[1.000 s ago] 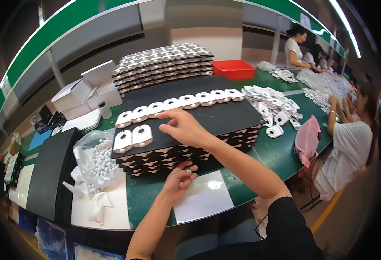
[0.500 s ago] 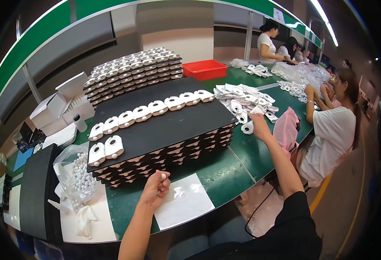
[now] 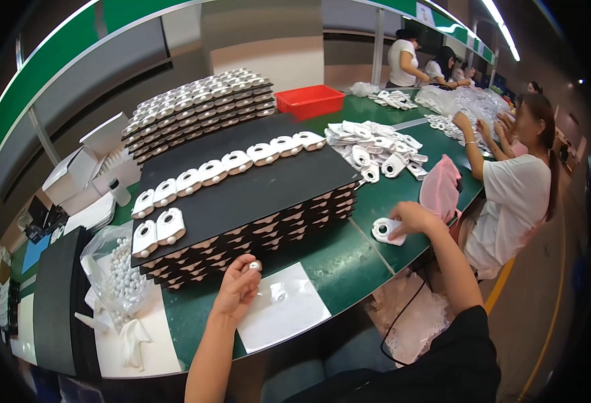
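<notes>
My right hand (image 3: 416,220) grips a flat white plastic part (image 3: 387,231) with a dark-ringed round hole, above the green tabletop. Between the fingertips of my left hand (image 3: 239,285) is a small white ball (image 3: 255,266), just in front of the tray stack. On the top black board (image 3: 262,181) similar white parts (image 3: 234,162) form a row, each with a ball at its edge. A pair of the same parts (image 3: 157,232) lies at the board's near left corner. Beyond my right hand is a loose pile of white parts (image 3: 369,144).
A clear bag of white balls (image 3: 126,279) lies at left, beside a black board stack (image 3: 59,302). White paper (image 3: 285,307) is under my left hand. Behind stand loaded trays (image 3: 198,111) and a red bin (image 3: 310,102). A pink cloth (image 3: 440,188) and a co-worker (image 3: 520,188) are at right.
My right hand has come nearer from the pile, bringing one white part with it. My left hand has turned slightly, so the ball shows more plainly in its fingertips.
</notes>
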{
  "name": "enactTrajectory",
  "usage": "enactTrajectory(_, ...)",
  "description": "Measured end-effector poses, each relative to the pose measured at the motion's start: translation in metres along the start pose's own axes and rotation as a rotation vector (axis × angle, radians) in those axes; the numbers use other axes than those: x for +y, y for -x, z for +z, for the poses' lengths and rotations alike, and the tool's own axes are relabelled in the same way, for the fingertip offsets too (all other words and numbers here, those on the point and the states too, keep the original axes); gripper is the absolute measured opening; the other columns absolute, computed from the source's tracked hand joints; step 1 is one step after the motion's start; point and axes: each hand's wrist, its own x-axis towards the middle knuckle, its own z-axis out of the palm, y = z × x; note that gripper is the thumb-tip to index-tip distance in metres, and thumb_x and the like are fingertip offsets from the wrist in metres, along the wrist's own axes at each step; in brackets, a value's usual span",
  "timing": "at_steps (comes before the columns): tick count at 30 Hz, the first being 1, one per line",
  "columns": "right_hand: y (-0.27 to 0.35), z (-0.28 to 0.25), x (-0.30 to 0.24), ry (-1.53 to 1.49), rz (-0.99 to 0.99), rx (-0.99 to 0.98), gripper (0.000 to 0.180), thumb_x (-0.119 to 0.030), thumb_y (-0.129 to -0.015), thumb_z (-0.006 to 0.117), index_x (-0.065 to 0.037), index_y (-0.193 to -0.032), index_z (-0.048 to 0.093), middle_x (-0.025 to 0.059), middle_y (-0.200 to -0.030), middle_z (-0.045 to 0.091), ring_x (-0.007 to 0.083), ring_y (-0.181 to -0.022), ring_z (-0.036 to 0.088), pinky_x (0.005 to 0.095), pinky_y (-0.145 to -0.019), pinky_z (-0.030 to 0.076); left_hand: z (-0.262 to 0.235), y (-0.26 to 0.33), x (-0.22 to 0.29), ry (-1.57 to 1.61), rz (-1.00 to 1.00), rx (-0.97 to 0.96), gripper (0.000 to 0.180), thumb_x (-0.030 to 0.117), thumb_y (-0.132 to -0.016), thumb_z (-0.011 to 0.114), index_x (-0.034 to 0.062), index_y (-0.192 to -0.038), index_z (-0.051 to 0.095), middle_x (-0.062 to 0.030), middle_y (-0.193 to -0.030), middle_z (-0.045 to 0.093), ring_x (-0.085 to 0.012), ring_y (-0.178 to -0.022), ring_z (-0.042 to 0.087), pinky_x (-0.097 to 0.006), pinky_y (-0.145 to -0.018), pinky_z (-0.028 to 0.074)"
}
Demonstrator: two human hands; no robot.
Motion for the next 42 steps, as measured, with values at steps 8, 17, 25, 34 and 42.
enactTrajectory(8,0.027,0.010,-0.097,-0.381,-0.376,0.194,0.014,-0.010,-0.075,0.064,0.000,-0.085,0.063,0.0114,-0.074,0.063,0.0206,-0.066,0.060,0.0302,-0.061,0.046,0.004,-0.004,0.001,-0.066,-0.023,0.057,0.013,0.020,-0.084,0.059,0.0084,-0.089,0.055,0.0043,-0.072,0.047,-0.0010,-0.058,0.037,-0.013,-0.041,0.021)
enactTrajectory(17,0.017,0.103,-0.184,-1.330,-0.330,-0.015,0.014,-0.005,-0.086,0.052,0.001,-0.098,0.052,0.0034,-0.083,0.058,0.0076,-0.073,0.054,0.0214,-0.067,0.045,-0.001,-0.005,0.001,0.013,-0.035,0.043,0.014,0.017,-0.084,0.060,0.0074,-0.094,0.059,0.0000,-0.081,0.056,-0.0012,-0.056,0.038,-0.014,-0.040,0.021)
enactTrajectory(25,0.021,0.106,-0.191,-1.174,-0.401,0.084,0.014,-0.005,-0.085,0.052,0.003,-0.097,0.053,0.0052,-0.085,0.059,0.0094,-0.074,0.056,0.0232,-0.068,0.046,-0.004,-0.006,-0.001,0.041,-0.038,0.045,0.016,0.015,-0.081,0.063,0.0075,-0.096,0.059,-0.0006,-0.082,0.057,-0.0011,-0.055,0.039,-0.013,-0.040,0.023)
enactTrajectory(34,0.019,0.107,-0.190,-1.130,-0.395,0.146,0.014,-0.005,-0.085,0.052,0.002,-0.097,0.054,0.0055,-0.084,0.060,0.0097,-0.074,0.056,0.0234,-0.068,0.045,-0.002,-0.005,-0.001,0.048,-0.018,0.055,0.018,0.013,-0.081,0.063,0.0067,-0.097,0.059,-0.0016,-0.083,0.058,-0.0011,-0.054,0.039,-0.014,-0.040,0.023)
enactTrajectory(42,0.023,0.105,-0.190,-0.914,-0.457,0.245,0.013,-0.005,-0.083,0.054,0.000,-0.096,0.054,0.0061,-0.081,0.059,0.0112,-0.071,0.054,0.0241,-0.065,0.044,0.000,-0.005,-0.001,0.064,-0.008,0.043,0.021,0.010,-0.080,0.064,0.0064,-0.100,0.058,-0.0023,-0.085,0.058,-0.0012,-0.054,0.038,-0.014,-0.040,0.023)
